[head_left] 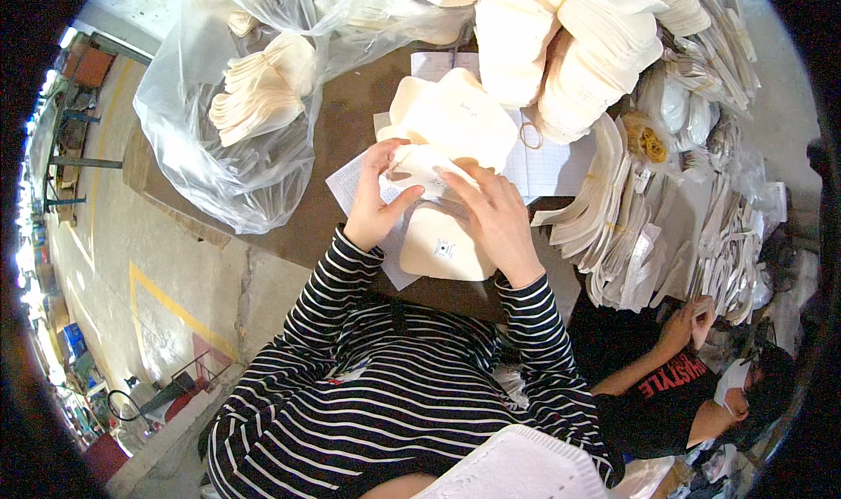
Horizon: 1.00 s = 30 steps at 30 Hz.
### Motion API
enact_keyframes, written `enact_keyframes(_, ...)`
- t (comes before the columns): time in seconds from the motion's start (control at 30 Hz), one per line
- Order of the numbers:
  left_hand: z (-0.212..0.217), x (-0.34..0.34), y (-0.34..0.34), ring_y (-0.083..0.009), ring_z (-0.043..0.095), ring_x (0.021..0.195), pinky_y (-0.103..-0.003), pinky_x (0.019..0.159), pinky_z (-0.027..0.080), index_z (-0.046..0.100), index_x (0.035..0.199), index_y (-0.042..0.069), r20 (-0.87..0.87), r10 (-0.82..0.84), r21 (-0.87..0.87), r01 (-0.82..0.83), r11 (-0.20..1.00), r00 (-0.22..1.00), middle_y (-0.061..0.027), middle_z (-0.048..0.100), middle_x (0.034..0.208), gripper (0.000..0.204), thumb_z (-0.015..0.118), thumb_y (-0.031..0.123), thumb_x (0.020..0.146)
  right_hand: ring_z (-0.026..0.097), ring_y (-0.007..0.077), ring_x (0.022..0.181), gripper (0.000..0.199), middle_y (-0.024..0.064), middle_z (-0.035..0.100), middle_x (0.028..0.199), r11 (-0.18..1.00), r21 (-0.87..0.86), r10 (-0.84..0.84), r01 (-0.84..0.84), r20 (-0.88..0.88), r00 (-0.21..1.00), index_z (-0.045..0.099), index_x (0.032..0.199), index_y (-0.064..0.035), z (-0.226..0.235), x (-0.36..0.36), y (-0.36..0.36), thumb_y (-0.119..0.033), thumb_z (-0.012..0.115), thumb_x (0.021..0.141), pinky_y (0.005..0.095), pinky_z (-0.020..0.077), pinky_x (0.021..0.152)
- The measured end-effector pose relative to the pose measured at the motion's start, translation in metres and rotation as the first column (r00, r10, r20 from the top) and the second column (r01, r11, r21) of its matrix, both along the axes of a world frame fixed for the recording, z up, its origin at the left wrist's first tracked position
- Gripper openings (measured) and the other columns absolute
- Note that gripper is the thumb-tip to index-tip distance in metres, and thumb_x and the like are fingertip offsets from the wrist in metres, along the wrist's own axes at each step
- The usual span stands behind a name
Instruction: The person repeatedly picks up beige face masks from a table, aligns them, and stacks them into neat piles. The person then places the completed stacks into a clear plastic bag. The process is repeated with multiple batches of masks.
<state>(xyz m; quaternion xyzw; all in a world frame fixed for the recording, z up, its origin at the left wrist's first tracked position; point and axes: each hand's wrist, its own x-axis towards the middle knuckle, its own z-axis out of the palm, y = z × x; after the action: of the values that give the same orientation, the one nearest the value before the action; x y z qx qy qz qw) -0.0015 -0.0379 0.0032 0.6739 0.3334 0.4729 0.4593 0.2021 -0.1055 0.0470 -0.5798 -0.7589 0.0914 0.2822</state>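
Both hands are at a curled, cream insole-shaped piece (pixel 419 161) in the middle of the table. My left hand (pixel 378 199) grips its left edge, fingers over the far side and thumb on the near side. My right hand (pixel 498 212) is bent over its right end, fingertips pressed on it. Just beyond lies a fanned pile of cream pieces (pixel 464 118). Nearer to me, below the hands, a flat cream piece (pixel 429 236) bears a small printed label (pixel 444 248). Lined paper sheets (pixel 552 170) lie under and beside the pile.
A clear plastic bag (pixel 263 179) with cream pieces (pixel 263 87) covers the table's left. Banded stacks (pixel 596 61) stand at the back right, near a rubber band (pixel 530 135). Bundled strips (pixel 604 210) fill the right side. A co-worker's hands (pixel 690 324) are at the lower right.
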Motion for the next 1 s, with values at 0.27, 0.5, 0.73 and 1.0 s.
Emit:
enact_keyframes(0.27,-0.013,-0.012,-0.002,-0.0202,0.055,0.119,-0.034,0.104,0.045,0.048,0.132,0.001,0.061,0.056,-0.293,-0.036,0.956,0.997,-0.0106,0.054,0.128,0.041,0.064,0.000,0.094,0.061,0.0295,0.094,0.053,0.0112,0.062,0.120,1.000,0.015,0.000,0.001,-0.050,0.999,0.067,0.126,-0.0177,-0.004,0.002,0.003,0.001,0.069,0.076,0.0392,0.0510,0.087)
enact_keyframes(0.5,-0.007,-0.010,0.002,-0.0256,0.060,0.106,-0.036,0.092,0.048,0.059,0.118,-0.003,-0.158,0.033,-0.012,-0.035,0.999,0.987,-0.0148,0.059,0.114,0.037,0.074,0.013,0.087,0.061,0.0273,0.093,0.045,0.0088,0.061,0.120,0.998,-0.038,0.048,-0.048,0.014,0.999,0.070,0.122,-0.0195,0.016,-0.001,0.007,-0.006,0.067,0.079,0.0398,0.0498,0.083)
enact_keyframes(0.73,-0.008,-0.004,0.001,-0.0287,0.061,0.104,-0.036,0.089,0.049,0.064,0.108,-0.002,-0.216,0.072,-0.001,-0.074,0.997,0.974,-0.0158,0.060,0.112,0.022,0.069,0.011,0.091,0.060,0.0284,0.092,0.050,0.0085,0.061,0.116,1.000,0.009,0.016,-0.017,0.039,0.999,0.060,0.133,-0.0156,0.001,0.000,0.008,-0.012,0.069,0.084,0.0409,0.0495,0.081)
enact_keyframes(1.0,-0.022,-0.010,-0.005,-0.0259,0.058,0.111,-0.034,0.096,0.046,0.057,0.122,0.001,-0.162,-0.013,-0.101,-0.003,0.995,0.987,-0.0130,0.056,0.118,0.032,0.064,0.001,0.091,0.059,0.0313,0.101,0.049,0.0106,0.060,0.116,0.990,-0.136,0.025,-0.026,-0.009,1.000,0.057,0.133,-0.0153,-0.001,0.006,0.008,-0.017,0.069,0.085,0.0422,0.0494,0.084)
